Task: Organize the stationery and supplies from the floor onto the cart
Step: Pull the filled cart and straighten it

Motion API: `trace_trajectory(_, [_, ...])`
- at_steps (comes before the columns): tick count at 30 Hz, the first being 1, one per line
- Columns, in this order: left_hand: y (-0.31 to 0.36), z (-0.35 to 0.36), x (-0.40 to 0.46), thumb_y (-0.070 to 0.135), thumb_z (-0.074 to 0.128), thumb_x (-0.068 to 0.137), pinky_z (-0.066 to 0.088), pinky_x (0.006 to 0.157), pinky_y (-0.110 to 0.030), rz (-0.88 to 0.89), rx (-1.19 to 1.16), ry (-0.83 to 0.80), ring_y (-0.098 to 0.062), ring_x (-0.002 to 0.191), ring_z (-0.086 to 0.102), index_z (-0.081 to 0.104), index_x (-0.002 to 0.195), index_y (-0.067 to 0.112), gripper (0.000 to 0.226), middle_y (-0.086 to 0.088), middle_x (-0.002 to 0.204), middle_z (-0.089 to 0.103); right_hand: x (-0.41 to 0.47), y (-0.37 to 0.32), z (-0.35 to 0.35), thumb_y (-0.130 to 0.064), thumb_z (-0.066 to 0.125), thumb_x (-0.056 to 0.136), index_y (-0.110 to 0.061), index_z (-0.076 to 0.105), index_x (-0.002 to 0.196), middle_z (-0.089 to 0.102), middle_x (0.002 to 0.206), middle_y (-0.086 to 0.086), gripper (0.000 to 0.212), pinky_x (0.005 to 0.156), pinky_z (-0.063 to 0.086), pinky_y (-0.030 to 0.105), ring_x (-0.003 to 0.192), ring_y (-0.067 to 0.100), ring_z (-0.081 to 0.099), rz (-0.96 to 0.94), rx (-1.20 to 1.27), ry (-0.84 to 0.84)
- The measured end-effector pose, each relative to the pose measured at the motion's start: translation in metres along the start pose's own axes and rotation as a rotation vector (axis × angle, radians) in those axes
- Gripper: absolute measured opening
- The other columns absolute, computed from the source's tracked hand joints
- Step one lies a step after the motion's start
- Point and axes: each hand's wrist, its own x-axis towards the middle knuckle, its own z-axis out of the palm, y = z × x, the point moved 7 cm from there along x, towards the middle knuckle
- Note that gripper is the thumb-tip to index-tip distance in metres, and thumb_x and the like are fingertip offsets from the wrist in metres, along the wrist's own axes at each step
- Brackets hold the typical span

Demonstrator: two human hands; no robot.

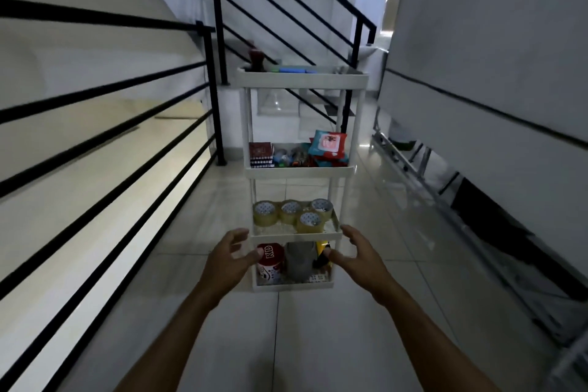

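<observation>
A white four-tier cart point(302, 81) stands on the tiled floor ahead of me. Its top shelf carries blue items point(291, 69) and a dark red object point(256, 59). The second shelf holds red notebooks point(261, 154), small colourful supplies and a red-and-teal wipes pack point(328, 144). Several rolls of clear tape point(291, 212) sit on the third shelf. The bottom shelf has a red tin point(270, 259), a grey roll point(298, 261) and a yellow-black item point(322, 253). My left hand point(227, 259) and my right hand point(356, 254) hover open on either side of the lower shelves, holding nothing.
A black stair railing point(105, 124) runs along the left, and another railing point(219, 41) rises behind the cart. A grey wall point(493, 57) closes the right side, with a folded metal frame point(410, 165) leaning at its base. Glossy floor tiles point(302, 344) lie between me and the cart.
</observation>
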Motion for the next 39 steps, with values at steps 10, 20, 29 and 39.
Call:
trace_trajectory(10, [0.080,-0.035,-0.011,0.036,0.074,0.080,0.041,0.091,-0.028,0.117,0.044,0.012,-0.010,0.120,0.050,0.052,0.129,0.026,0.054,0.010,0.131,0.055,-0.003,-0.072,-0.017,-0.014,0.072,0.086,-0.024,0.042,0.131,0.044,0.107,-0.031,0.055,0.073,0.032,-0.007,0.089,-0.035,0.042,-0.116,-0.133,0.008])
trace_trajectory(20, [0.265,-0.078,0.020,0.032,0.074,0.081,0.038,0.083,-0.019,0.042,0.038,-0.051,-0.011,0.119,0.050,0.051,0.128,0.029,0.052,0.012,0.128,0.054,0.027,-0.226,-0.096,-0.039,0.073,0.083,-0.028,0.028,0.149,0.039,0.148,-0.003,0.081,0.099,0.029,0.024,0.128,0.006,0.036,-0.007,-0.250,-0.030])
trace_trajectory(29, [0.444,-0.141,0.018,0.030,0.076,0.079,0.041,0.088,-0.026,-0.054,0.102,-0.123,-0.015,0.121,0.049,0.051,0.128,0.028,0.055,0.007,0.131,0.053,0.037,-0.405,-0.187,-0.039,0.073,0.082,-0.031,0.027,0.148,0.037,0.150,-0.003,0.081,0.105,0.034,0.035,0.135,0.016,0.036,0.021,-0.280,-0.107])
trace_trajectory(39, [0.454,-0.162,0.054,0.024,0.078,0.078,0.041,0.094,-0.030,-0.106,0.181,-0.145,-0.012,0.113,0.048,0.051,0.130,0.021,0.059,-0.001,0.133,0.054,0.078,-0.419,-0.183,-0.025,0.077,0.080,-0.031,0.029,0.148,0.039,0.148,0.001,0.084,0.103,0.039,0.040,0.132,0.020,0.039,0.090,-0.308,-0.161])
